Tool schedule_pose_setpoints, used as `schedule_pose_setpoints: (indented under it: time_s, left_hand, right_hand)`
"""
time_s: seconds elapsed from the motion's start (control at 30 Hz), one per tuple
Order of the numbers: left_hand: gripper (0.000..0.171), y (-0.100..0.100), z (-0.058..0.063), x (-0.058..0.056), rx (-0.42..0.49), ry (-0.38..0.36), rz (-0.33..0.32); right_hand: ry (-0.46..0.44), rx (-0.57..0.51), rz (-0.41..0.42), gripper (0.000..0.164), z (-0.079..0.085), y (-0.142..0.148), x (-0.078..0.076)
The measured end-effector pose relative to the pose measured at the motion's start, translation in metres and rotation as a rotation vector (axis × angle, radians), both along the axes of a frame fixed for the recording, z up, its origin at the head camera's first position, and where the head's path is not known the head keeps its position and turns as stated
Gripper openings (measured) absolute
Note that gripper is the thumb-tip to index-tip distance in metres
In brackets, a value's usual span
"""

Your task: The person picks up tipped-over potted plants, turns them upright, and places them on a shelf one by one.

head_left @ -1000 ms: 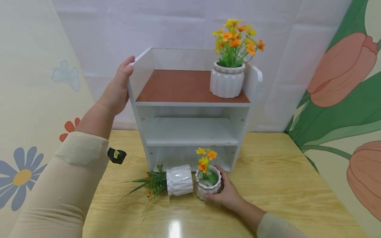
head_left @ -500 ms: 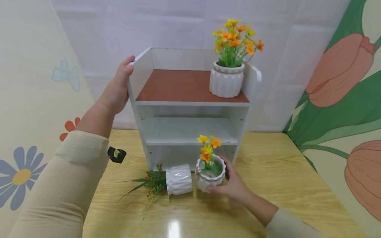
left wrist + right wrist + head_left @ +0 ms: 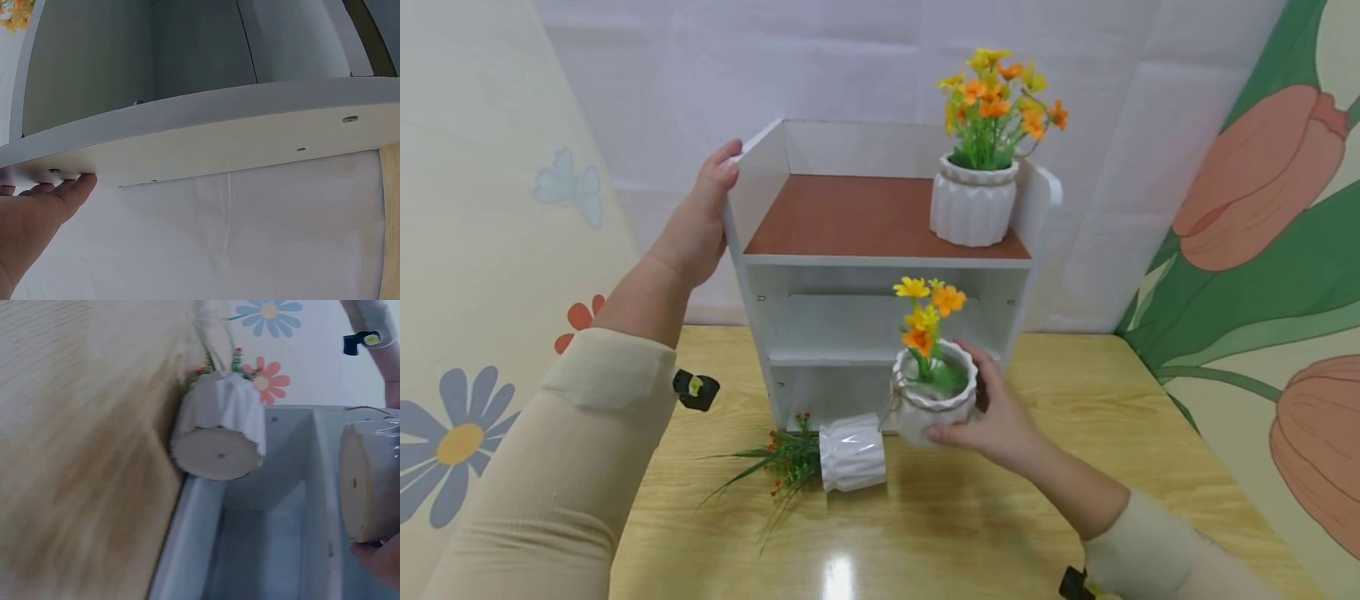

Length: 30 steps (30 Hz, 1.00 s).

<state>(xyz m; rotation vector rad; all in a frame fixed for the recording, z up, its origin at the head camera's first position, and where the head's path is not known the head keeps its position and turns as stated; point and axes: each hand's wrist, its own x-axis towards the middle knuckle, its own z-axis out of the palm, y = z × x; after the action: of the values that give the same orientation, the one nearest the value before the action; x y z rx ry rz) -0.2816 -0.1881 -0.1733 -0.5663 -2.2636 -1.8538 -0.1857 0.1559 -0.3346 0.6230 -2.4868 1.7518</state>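
My left hand (image 3: pixel 696 221) is at the top of the white shelf unit's left side panel (image 3: pixel 756 179). In the left wrist view its fingertips (image 3: pixel 81 187) press on the panel's outer face. My right hand (image 3: pixel 1011 425) grips a small white fluted flowerpot (image 3: pixel 925 417) with yellow and orange flowers from its right side, raised in front of the lower shelves. The pot's underside (image 3: pixel 355 481) shows in the right wrist view. Another white pot (image 3: pixel 853 454) lies on its side on the table, its grassy plant with red berries (image 3: pixel 793 458) pointing left.
On the right of the brown top shelf (image 3: pixel 850 217) stands a white pot (image 3: pixel 973 204) with orange and yellow flowers. A white middle shelf (image 3: pixel 850 329) lies below. The shelf unit stands on a wooden table (image 3: pixel 1075 417) before a white cloth backdrop (image 3: pixel 850 58).
My right hand has lifted the flowerpot off the table, moving it up and slightly right. The left hand, shelf unit and lying pot have stayed in place.
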Motion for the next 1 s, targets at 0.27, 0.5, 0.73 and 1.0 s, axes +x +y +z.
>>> schedule_pose_setpoints:
  time_s: [0.27,0.5,0.73,1.0]
  left_hand:
    - [0.061,-0.001,0.001,0.000,-0.013,0.005,0.008]
    - [0.062,-0.001,0.000,0.000,0.003,0.003,0.004]
    - [0.061,-0.001,0.000,0.000,-0.009,0.011,0.008]
    - [0.064,0.000,-0.001,0.001,-0.035,0.016,0.010]
  right_hand:
    - [0.020,-0.005,0.027,0.103,0.050,-0.005,0.000]
    - [0.056,-0.045,0.058,0.101,0.091,-0.013,-0.001]
    - [0.075,-0.069,0.024,0.099,0.129,-0.026,-0.006]
    - [0.095,-0.076,-0.061,0.098,0.158,-0.041,-0.024]
